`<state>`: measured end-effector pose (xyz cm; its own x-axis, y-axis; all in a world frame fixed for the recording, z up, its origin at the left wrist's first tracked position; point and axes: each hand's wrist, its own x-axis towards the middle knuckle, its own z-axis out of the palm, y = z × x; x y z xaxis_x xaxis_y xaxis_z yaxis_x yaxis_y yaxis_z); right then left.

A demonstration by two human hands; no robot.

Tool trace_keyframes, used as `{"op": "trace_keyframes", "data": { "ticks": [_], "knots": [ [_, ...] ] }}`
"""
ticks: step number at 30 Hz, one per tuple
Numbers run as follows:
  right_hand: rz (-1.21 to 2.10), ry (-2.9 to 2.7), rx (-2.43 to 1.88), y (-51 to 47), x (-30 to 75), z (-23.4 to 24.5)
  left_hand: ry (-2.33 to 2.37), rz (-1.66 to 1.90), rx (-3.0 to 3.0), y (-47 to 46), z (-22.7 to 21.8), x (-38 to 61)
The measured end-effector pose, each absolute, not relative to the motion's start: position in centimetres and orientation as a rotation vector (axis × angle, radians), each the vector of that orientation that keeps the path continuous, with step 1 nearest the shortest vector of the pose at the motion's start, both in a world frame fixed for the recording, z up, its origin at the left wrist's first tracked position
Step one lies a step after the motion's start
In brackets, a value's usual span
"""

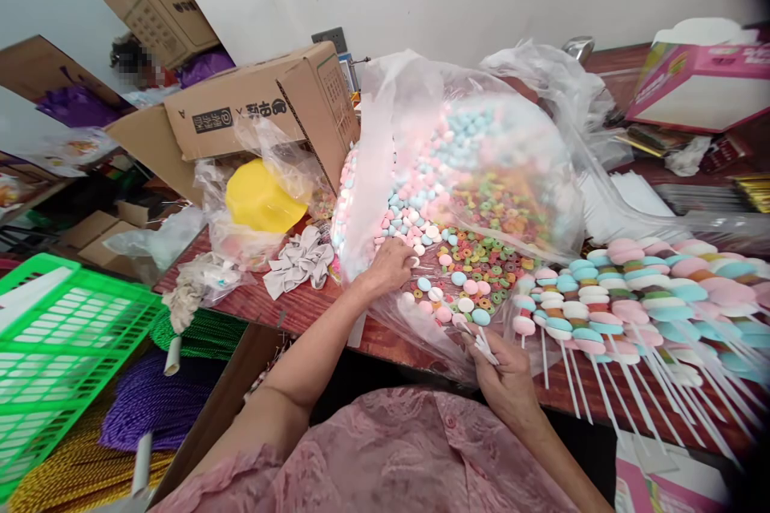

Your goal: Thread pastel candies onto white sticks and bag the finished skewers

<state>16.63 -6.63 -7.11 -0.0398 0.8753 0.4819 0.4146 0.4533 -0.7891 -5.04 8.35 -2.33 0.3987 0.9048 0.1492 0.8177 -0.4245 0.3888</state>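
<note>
My left hand (390,266) reaches into a large clear plastic bag (376,96) of pink, blue and white candies. Its fingers are curled together, with a white candy (415,261) at the fingertips. My right hand (508,377) is closed around several thin white sticks (483,346) by the bag's front edge. Between the hands lie loose round candies (443,313). Small coloured ring candies (496,256) are heaped behind them. Right of my right hand lies a pile of candy skewers (626,296), pastel discs and rings threaded on white sticks.
A cardboard box (325,96) and a yellow bowl-like piece (258,196) in plastic stand at the left. Crumpled gloves (301,260) lie before them. A green basket (78,353) and bundled purple cords (150,401) are at lower left. A pink-white carton (691,88) stands at back right.
</note>
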Motion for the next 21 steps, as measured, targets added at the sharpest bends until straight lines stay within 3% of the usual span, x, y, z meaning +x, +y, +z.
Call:
{"op": "trace_keyframes", "data": {
  "ticks": [11, 17, 21],
  "knots": [
    [0.569, -1.703, -1.118, -6.5, 16.7, -6.7, 1.326, 0.455, 2.710, 5.2, -3.7, -5.5],
    [0.581, -1.732, -1.089, -6.5, 16.7, -6.7, 1.289, 0.894, 2.543, 5.3, -4.8, -5.6],
    [0.533, -1.715, -1.098, -6.5, 16.6, -6.5, 1.268, 0.953, 2.480, 5.7, -5.1, -5.7]
  ]
}}
